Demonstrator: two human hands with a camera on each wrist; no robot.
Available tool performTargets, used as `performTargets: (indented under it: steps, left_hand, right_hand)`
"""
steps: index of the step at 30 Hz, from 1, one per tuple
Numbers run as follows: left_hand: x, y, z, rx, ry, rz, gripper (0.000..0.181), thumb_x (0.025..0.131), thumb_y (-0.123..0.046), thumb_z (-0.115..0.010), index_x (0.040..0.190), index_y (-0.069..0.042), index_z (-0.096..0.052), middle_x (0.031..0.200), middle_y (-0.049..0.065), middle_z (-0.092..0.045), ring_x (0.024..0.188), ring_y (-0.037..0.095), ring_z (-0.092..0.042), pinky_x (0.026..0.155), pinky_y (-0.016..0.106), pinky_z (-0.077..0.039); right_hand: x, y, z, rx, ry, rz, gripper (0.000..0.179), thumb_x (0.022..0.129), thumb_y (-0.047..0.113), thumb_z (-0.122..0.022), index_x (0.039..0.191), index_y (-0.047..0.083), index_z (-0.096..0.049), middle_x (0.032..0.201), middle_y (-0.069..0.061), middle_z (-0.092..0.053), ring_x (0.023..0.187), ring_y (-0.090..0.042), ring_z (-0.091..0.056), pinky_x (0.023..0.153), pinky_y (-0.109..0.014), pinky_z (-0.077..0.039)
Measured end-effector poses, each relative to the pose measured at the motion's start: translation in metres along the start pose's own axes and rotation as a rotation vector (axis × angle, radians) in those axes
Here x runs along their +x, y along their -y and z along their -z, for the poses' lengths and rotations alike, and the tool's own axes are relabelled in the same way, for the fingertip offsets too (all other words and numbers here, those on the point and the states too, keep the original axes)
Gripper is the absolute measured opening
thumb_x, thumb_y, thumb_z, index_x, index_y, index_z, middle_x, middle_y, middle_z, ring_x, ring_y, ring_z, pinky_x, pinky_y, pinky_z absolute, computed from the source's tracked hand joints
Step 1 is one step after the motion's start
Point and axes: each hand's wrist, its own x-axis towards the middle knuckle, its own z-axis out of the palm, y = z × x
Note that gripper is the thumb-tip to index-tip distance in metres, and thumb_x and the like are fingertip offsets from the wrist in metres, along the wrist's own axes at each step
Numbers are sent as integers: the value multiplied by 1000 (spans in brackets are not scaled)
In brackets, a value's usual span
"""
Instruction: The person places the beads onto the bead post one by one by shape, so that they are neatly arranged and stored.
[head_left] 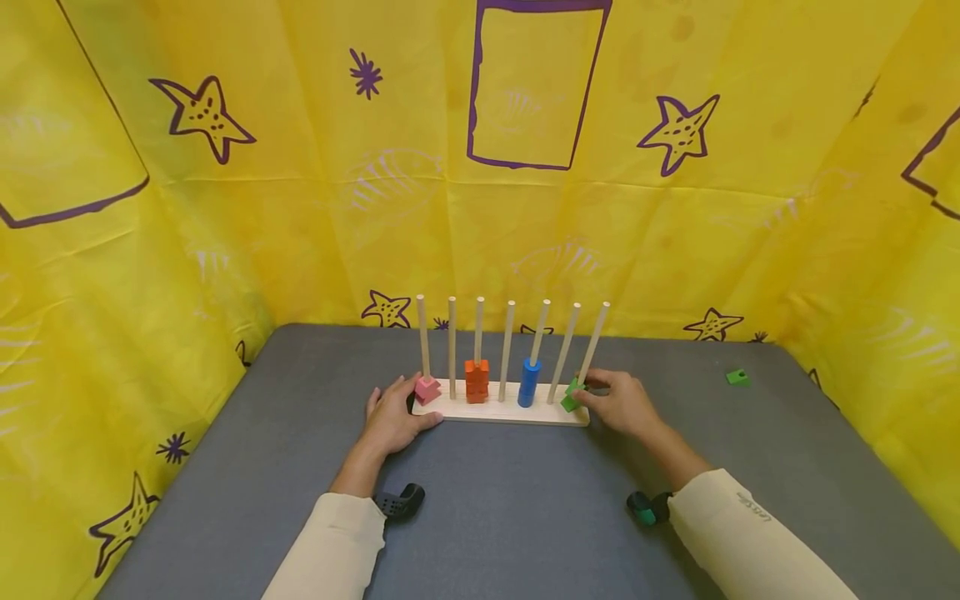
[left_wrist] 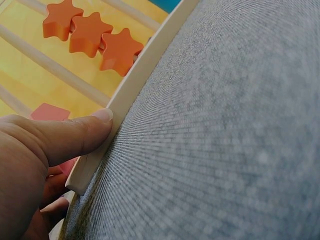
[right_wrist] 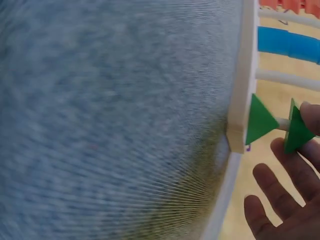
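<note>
A wooden peg stand (head_left: 495,411) with several upright pegs stands on the table. My left hand (head_left: 393,421) grips the stand's left end, thumb on the front edge and the other fingers behind. Beside it a pink block (head_left: 427,390) sits on the leftmost peg. At the rightmost peg, my right hand (head_left: 622,404) pinches a green triangular block (right_wrist: 296,131), which is threaded on the peg. Another green triangular block (right_wrist: 260,120) lies lower on that peg, against the base, with a gap between the two. The remaining fingers of the right hand are spread apart.
Orange star blocks (head_left: 477,383) are stacked on the third peg from the left, and blue round blocks (head_left: 528,385) on the fifth. A loose green block (head_left: 738,377) lies on the grey table (head_left: 517,517) at the right. Behind hangs a yellow patterned cloth (head_left: 420,233).
</note>
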Motion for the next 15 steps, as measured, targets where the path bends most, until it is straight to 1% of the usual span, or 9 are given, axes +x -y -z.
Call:
performTargets:
  steps: [4,8,12,15]
  left_hand:
    - [0,0,0,0,2,6,84,79,-29,-81,146,1,-39,143,25,-42,140,36,-25,111,54,2]
    - [0,1,0,3,1,7,84,80,-30,-81,146,1,-39,143,25,-42,139,36,-26,111,54,2]
    - [0,0,0,5,0,2,83,80,-30,-81,145,1,-40,143,25,-42,140,36,-26,111,54,2]
    - [0,0,0,-1,-1,0,83,79,-30,-81,145,1,-40,143,25,-42,139,36,-26,111,54,2]
  right_hand:
    - [-1,-3,-2,-20,13,7,33,89,27,-72,115,7,-70,113,-14,-68,107,-36,-61,83,-52,-50]
    - [-2,-6,-2,-13,23,18,39,89,30,-71,119,4,-68,114,-15,-67,107,-36,-61,83,-51,-50]
    - [-4,-12,6,-10,-11,24,44,90,34,-69,121,2,-66,116,-15,-66,106,-36,-61,82,-49,-51]
    - [-6,-17,17,4,-59,24,45,91,34,-68,121,2,-65,116,-16,-66,104,-37,-62,81,-49,-52]
